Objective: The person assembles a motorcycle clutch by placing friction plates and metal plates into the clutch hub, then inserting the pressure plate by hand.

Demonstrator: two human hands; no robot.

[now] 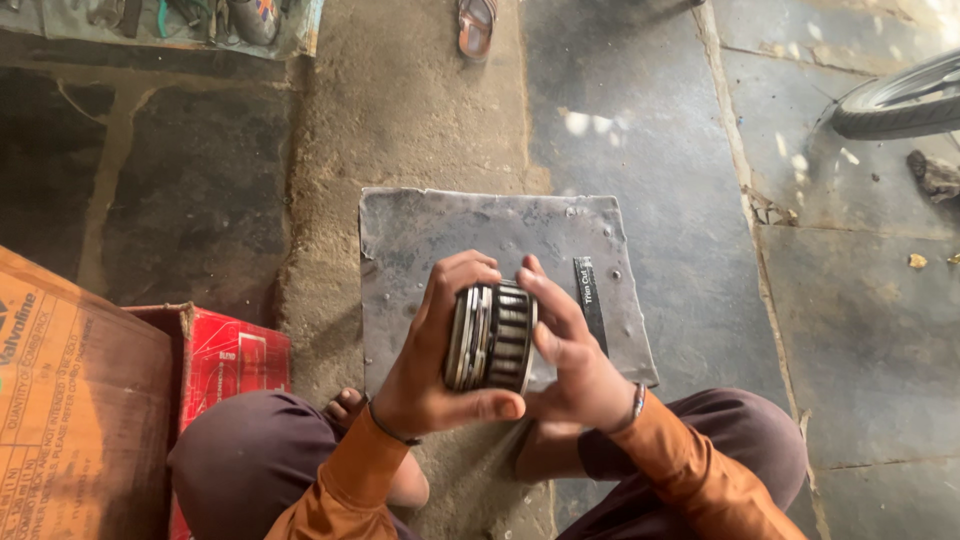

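Both hands, left hand (430, 350) and right hand (570, 355), clasped a ringed metal clutch pack (492, 337) by its rim; it looked heavy, rigid, probably oily and slippery.

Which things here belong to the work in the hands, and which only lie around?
In use:
round stack of metal clutch plates
left hand
right hand
grey dented metal sheet
flat dark blade

Lying about:
brown cardboard box
red carton
black bicycle tyre
sandal
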